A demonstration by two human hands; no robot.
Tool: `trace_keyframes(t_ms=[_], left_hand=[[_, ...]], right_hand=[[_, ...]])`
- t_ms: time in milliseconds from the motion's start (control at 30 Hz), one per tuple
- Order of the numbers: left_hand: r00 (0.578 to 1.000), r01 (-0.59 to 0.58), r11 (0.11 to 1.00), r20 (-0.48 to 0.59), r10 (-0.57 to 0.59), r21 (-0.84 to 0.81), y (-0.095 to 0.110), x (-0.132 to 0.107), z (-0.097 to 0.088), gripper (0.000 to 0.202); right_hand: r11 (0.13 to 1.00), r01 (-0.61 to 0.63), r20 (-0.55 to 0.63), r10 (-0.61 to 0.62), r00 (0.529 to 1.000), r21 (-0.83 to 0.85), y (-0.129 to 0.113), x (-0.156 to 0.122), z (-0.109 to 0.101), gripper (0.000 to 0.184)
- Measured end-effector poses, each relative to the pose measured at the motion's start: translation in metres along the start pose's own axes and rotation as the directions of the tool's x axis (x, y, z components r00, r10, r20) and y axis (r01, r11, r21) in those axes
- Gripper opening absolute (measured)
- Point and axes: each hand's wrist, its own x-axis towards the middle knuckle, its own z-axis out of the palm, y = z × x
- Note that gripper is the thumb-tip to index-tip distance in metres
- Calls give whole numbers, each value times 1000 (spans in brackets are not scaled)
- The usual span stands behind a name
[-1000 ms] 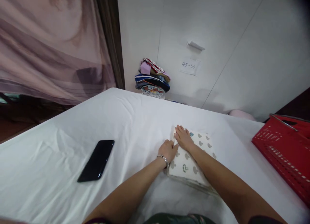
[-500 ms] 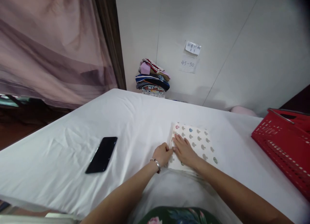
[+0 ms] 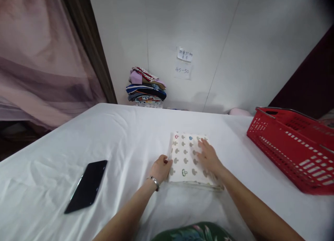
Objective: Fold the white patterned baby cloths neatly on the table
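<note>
A folded cream cloth (image 3: 185, 152) with rows of grey mushrooms and a few red, blue and green ones lies on the white-covered table. My left hand (image 3: 159, 168), with a silver bracelet at the wrist, is at the cloth's left edge, fingers curled in and thumb against the edge in a pinch. Over the cloth's right side, my right hand (image 3: 209, 158) is spread flat and slightly blurred, holding nothing. Thin layers show along the near fold of the cloth.
A black phone (image 3: 87, 187) lies on the white sheet (image 3: 125, 140) at left. At the right sits a red plastic basket (image 3: 276, 147). Folded clothes (image 3: 146, 86) are stacked beyond the far edge, against a wall with paper labels (image 3: 183, 70). A pink curtain (image 3: 52, 60) hangs at left.
My right hand has slid from the cloth's left part across to its right side. My left hand stays at the left edge. The view has turned right, showing more of the basket.
</note>
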Motion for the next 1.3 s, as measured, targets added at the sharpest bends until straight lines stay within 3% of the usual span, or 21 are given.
trace_keyframes(t_ms=[67,100,200,300,467,633,767,900,1033,1167,1300], left_hand=[[1000,7,1000,20,-7,-10,5,3,0,43],[999,11,1000,32,-11,-12,8,4,1,50],[997,38,999,70,-35,-31,17,11,5,62],[990,103,992,103,-95,-78,22,19,8,70],[975,165,979,168,-143,-122,21,28,7,73],[978,140,990,160,-133,-33,24,24,6,64],[991,85,992,98,-94,93,27,18,11,65],[992,46,995,115,-56,87,28,16,19,72],[983,92,989,172,-71,-114,31,19,26,79],[970,218,925,177,-169,-311,34,22,33,83],[948,316,796,204,-244,-516,41,20,38,91]], right_hand=[[966,-208,-79,222,972,155,26,-6,-10,62],[909,-305,-57,334,941,282,36,-10,-13,64],[619,-488,139,523,841,615,50,-20,-15,69],[464,-514,225,545,807,721,53,-24,-14,78],[387,-527,294,518,803,757,57,-16,-11,88],[298,-474,351,383,855,829,55,-10,-9,68],[297,-425,306,375,875,855,56,-5,-10,66],[375,-420,229,457,859,826,69,11,-22,84],[419,-546,318,498,806,726,86,25,-28,95],[463,-549,336,466,819,696,95,24,-25,98],[453,-552,337,472,815,700,97,22,-22,101]])
